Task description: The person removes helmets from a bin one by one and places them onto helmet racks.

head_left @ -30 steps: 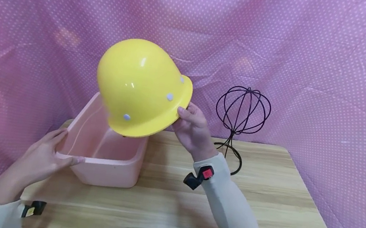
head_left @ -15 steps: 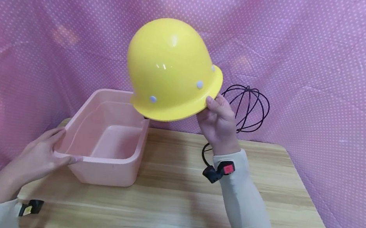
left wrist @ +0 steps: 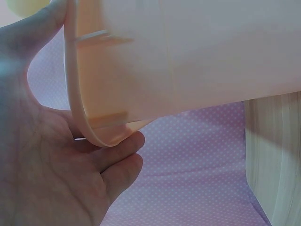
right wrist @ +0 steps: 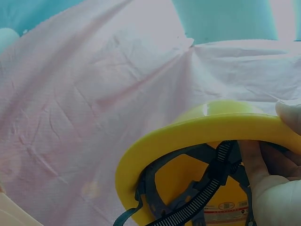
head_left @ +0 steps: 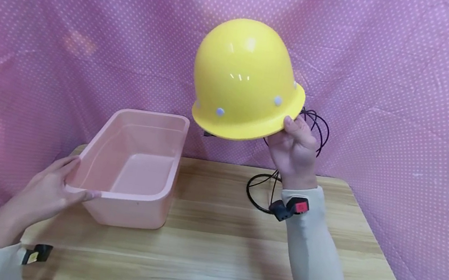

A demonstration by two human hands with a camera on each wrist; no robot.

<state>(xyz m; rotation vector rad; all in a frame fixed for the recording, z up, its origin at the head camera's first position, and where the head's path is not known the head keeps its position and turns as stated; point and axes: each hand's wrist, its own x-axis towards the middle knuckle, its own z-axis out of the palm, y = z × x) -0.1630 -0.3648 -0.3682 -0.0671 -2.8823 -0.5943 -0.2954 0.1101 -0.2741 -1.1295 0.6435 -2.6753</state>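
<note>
A yellow hard hat is held up above the table, dome upward and slightly tilted. My right hand pinches its brim at the right side, thumb on top and fingers underneath. The right wrist view shows black straps and a label inside the hat. At the left, my left hand grips the near left corner of a pink plastic tub, with the thumb over the rim. In the left wrist view two fingertips curl below the tub's rim.
A black wire stand with a balloon-shaped cage top stands behind my right hand, partly hidden by it. The wooden table runs up to a pink dotted curtain at the back and sides.
My right hand has carried the hard hat right and upward, away from over the tub, and the hat has become more level. The wire stand is now partly covered. The left hand stays on the tub.
</note>
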